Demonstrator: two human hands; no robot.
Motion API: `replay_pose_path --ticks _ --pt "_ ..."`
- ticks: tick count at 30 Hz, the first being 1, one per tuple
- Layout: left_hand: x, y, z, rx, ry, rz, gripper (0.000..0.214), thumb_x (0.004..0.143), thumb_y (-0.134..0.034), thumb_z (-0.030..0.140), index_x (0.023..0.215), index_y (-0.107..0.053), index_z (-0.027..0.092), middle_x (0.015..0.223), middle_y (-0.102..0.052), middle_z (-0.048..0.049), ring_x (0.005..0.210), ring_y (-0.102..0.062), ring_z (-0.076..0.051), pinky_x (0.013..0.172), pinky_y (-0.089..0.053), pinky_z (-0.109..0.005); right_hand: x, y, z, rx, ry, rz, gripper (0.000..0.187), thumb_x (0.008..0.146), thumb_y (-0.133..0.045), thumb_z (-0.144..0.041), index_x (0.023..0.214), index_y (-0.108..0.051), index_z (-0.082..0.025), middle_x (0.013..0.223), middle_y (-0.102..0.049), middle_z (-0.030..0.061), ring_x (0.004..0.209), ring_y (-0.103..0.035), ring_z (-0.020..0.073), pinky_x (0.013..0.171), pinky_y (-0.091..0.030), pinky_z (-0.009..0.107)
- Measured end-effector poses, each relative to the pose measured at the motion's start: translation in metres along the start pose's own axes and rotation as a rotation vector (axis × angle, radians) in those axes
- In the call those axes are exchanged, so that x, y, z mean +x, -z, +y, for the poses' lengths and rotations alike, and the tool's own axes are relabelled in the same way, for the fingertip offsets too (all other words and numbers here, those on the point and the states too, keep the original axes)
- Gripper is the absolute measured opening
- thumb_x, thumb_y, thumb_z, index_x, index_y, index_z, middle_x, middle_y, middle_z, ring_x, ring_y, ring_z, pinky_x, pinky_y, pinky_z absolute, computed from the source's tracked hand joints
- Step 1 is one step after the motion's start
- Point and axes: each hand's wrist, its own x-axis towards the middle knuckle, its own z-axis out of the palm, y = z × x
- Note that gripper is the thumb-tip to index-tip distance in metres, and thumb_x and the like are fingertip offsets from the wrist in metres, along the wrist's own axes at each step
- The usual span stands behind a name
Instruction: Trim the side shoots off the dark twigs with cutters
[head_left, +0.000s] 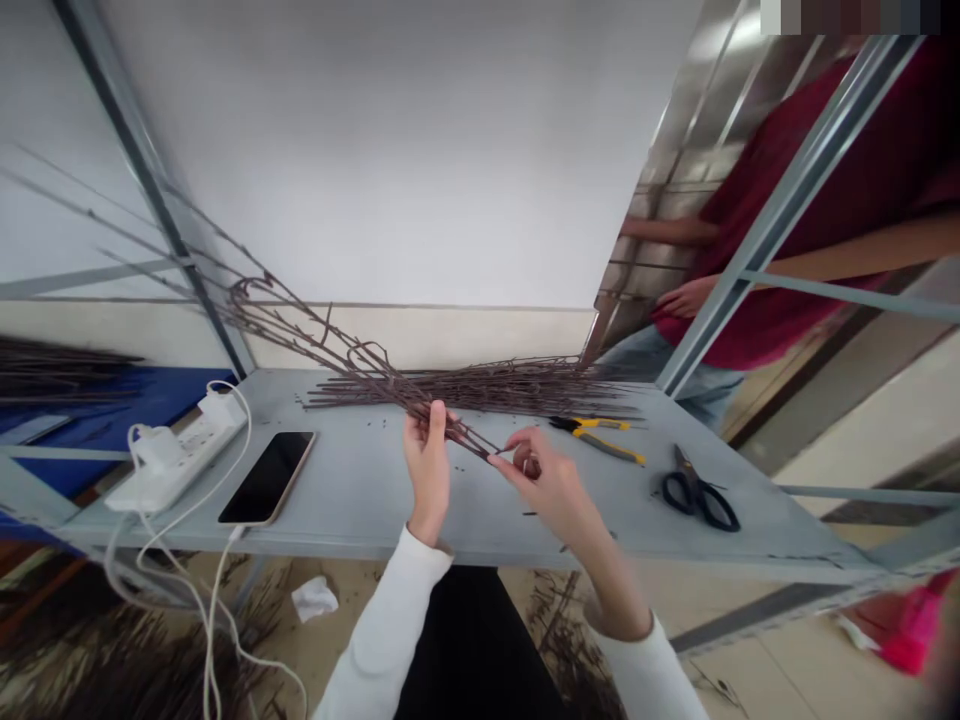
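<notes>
My left hand (430, 455) is wrapped round a loose bunch of thin brown twigs (375, 378) above the shelf. The bunch slants up to the left, its long thin tips reaching past the shelf post. At its lower end my right hand (544, 475) pinches the end of a twig between thumb and fingers. Behind both hands a pile of similar twigs (517, 385) lies across the back of the shelf. To the right of my right hand are yellow-and-grey pliers (611, 440) and, further right, black-handled scissors (697, 490).
The grey metal shelf (360, 500) has upright posts at its corners. On its left lie a phone (268, 478) and a white power strip (180, 455) with cables hanging over the front edge. A person in a red shirt (810, 200) stands beyond the right post. Twig scraps litter the floor.
</notes>
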Motion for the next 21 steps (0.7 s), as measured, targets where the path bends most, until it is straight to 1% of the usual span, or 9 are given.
replay_pose_path --ticks 2,5,8,11,14,18,21 --pt "0.003 0.001 0.001 0.052 -0.061 0.026 0.028 0.08 -0.062 0.045 0.078 -0.052 0.019 0.064 -0.056 0.0051 0.052 -0.053 -0.007 0.052 -0.044 -0.018 -0.001 0.005 0.002 0.039 -0.026 -0.118 0.022 0.085 -0.052 -0.044 0.083 -0.051 -0.022 0.063 -0.051 -0.0045 0.053 -0.046 0.0123 0.053 -0.037 0.023" --pt "0.008 -0.002 0.001 0.097 -0.145 0.08 0.031 0.084 -0.054 0.05 0.079 -0.044 0.021 0.06 -0.052 0.008 0.041 -0.047 -0.005 0.042 -0.041 -0.018 -0.003 0.008 0.003 0.027 0.002 -0.234 0.025 0.09 -0.044 -0.041 0.073 -0.048 -0.023 0.062 -0.049 -0.0042 0.056 -0.044 0.0125 0.056 -0.036 0.024" --pt "0.014 -0.005 -0.002 0.13 -0.185 0.126 0.034 0.086 -0.047 0.054 0.079 -0.038 0.023 0.056 -0.049 0.0101 0.033 -0.041 -0.005 0.035 -0.036 -0.018 -0.004 0.003 0.004 0.066 0.016 -0.304 0.026 0.092 -0.039 -0.04 0.073 -0.045 -0.023 0.059 -0.047 -0.0058 0.055 -0.044 0.0122 0.057 -0.037 0.024" --pt "0.018 -0.006 -0.003 0.166 -0.196 0.14 0.036 0.085 -0.046 0.057 0.079 -0.038 0.023 0.056 -0.049 0.0098 0.032 -0.039 -0.004 0.034 -0.034 -0.018 -0.005 -0.004 0.006 0.119 0.01 -0.334 0.023 0.092 -0.04 -0.04 0.078 -0.047 -0.023 0.066 -0.055 -0.004 0.057 -0.05 0.0127 0.058 -0.041 0.024" --pt "0.025 -0.006 -0.002 0.211 -0.226 0.14 0.038 0.085 -0.046 0.059 0.078 -0.039 0.022 0.056 -0.048 0.0092 0.034 -0.039 -0.004 0.037 -0.035 -0.019 -0.006 -0.011 0.01 0.12 0.032 -0.313 0.019 0.092 -0.041 -0.038 0.085 -0.051 -0.024 0.076 -0.063 -0.0008 0.062 -0.057 0.0138 0.06 -0.043 0.024" --pt "0.039 -0.002 -0.004 0.31 -0.328 0.186 0.037 0.087 -0.042 0.057 0.076 -0.038 0.022 0.058 -0.048 0.0069 0.044 -0.047 -0.008 0.048 -0.041 -0.022 -0.004 -0.021 0.018 -0.013 0.111 -0.193 0.018 0.093 -0.037 -0.03 0.087 -0.053 -0.024 0.079 -0.068 0.0008 0.06 -0.062 0.0147 0.058 -0.043 0.023" --pt "0.047 -0.002 -0.012 0.389 -0.392 0.218 0.036 0.088 -0.039 0.057 0.079 -0.038 0.023 0.063 -0.048 0.0047 0.052 -0.052 -0.011 0.055 -0.045 -0.025 -0.003 -0.03 0.025 -0.097 0.158 -0.112 0.021 0.092 -0.034 -0.026 0.085 -0.054 -0.024 0.077 -0.07 0.0013 0.055 -0.063 0.0144 0.054 -0.041 0.021"
